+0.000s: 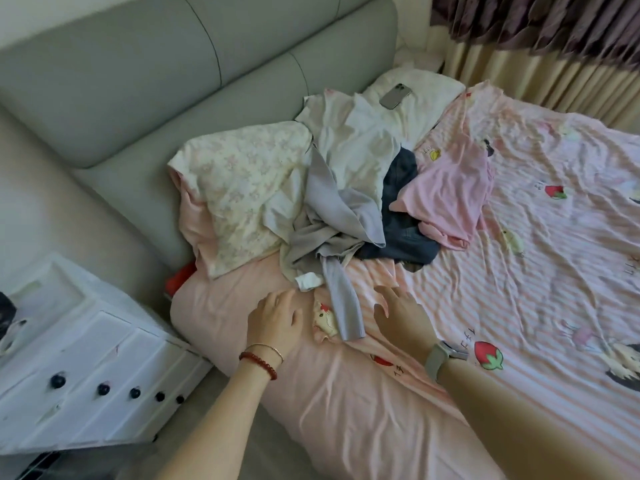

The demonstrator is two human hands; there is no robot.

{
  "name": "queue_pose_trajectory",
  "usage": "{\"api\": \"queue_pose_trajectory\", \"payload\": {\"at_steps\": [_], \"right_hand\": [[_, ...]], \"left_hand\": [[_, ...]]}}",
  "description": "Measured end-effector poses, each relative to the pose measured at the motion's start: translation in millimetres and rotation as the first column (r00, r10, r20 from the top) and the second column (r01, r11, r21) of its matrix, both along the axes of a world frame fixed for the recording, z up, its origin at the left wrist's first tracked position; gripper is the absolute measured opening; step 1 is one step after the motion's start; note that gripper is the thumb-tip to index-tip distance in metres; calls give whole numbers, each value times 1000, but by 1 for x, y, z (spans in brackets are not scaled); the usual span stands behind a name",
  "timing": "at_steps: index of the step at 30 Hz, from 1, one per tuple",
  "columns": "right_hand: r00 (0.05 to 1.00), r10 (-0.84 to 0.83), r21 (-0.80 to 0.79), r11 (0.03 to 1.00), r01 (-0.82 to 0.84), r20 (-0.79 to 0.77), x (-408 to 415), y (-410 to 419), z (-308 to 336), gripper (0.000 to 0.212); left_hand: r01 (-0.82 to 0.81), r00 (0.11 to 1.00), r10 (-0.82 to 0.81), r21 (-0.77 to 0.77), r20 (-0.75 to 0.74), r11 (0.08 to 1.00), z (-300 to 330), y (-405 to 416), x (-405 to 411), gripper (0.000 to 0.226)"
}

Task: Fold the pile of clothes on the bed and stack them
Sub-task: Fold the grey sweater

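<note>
— Looking down from the head view, what do you have in front of you?

— You have the pile of clothes [346, 188] lying unfolded on the bed [540, 258], close to the grey headboard [145, 74]. On its left side is a cream floral garment [242, 188]; in the middle a white garment [353, 143] and a grey one [332, 216] with a long strip hanging toward you; under them a dark blue garment [401, 216]; on the right a pink garment [450, 192].

— And your hands?

— Your left hand [277, 323] rests on the pink part of the bed cover, just before the pile, fingers relaxed, holding nothing. Your right hand [398, 310] is on the striped sheet beside the grey strip, fingers spread and also holding nothing. Neither hand touches the clothes.

— Anything else?

— A phone [396, 95] lies on a white pillow [426, 91] behind the pile. A white drawer cabinet [86, 368] stands left of the bed, and curtains [540, 46] hang on the far side.
</note>
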State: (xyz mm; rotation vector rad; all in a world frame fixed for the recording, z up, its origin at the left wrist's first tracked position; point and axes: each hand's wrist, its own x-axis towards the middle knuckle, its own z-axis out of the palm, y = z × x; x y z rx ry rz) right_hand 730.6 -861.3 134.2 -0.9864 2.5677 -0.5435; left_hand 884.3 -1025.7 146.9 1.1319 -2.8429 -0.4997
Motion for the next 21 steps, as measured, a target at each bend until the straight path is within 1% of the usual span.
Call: {"api": "queue_pose_trajectory", "payload": {"at_steps": [3, 5, 7, 9, 10, 12, 14, 15, 16, 18, 19, 20, 21], "right_hand": [[999, 27, 61, 998, -26, -22, -39, -50, -28, 47], [997, 27, 102, 995, -19, -77, -72, -85, -52, 48], [989, 0, 111, 994, 17, -150, -108, -120, -73, 52], [980, -40, 110, 992, 63, -193, -140, -151, -90, 63], [980, -51, 128, 989, 76, -192, -154, -166, -98, 73], [989, -48, 202, 976, 76, -139, -177, -190, -115, 89], [996, -29, 250, 967, 50, -88, -195, -211, -131, 96], [997, -23, 250, 967, 41, -74, -202, -219, -137, 94], [997, -20, 237, 971, 37, -72, -207, -224, -141, 86], [996, -13, 185, 982, 30, -93, -211, -232, -144, 60], [995, -16, 132, 991, 28, -94, -208, -233, -143, 50], [997, -23, 55, 998, 27, -68, -201, -231, -141, 45], [1000, -27, -42, 999, 27, -11, -192, -226, -136, 42]], "left_hand": [[22, 999, -22, -19, 32, 1000, -21, -42, -31, 40], [8, 999, -8, -2, 52, 1000, -43, -71, -55, 41], [-9, 999, 7, 44, 47, 999, -64, -98, -80, 43], [-37, 999, 36, 112, 12, 993, -82, -114, -96, 44], [-54, 998, 56, 156, -9, 986, -90, -118, -98, 45], [-82, 994, 96, 261, -43, 962, -103, -122, -94, 44], [-96, 990, 126, 336, -68, 937, -113, -126, -85, 41], [-109, 987, 145, 359, -75, 927, -117, -130, -82, 39], [-125, 983, 166, 372, -79, 920, -120, -133, -79, 38], [-155, 974, 205, 388, -91, 909, -121, -139, -78, 39], [-167, 969, 223, 396, -102, 903, -121, -141, -78, 40], [-178, 962, 245, 404, -119, 897, -119, -143, -80, 42], [-190, 951, 271, 414, -146, 890, -116, -144, -82, 43]]}}
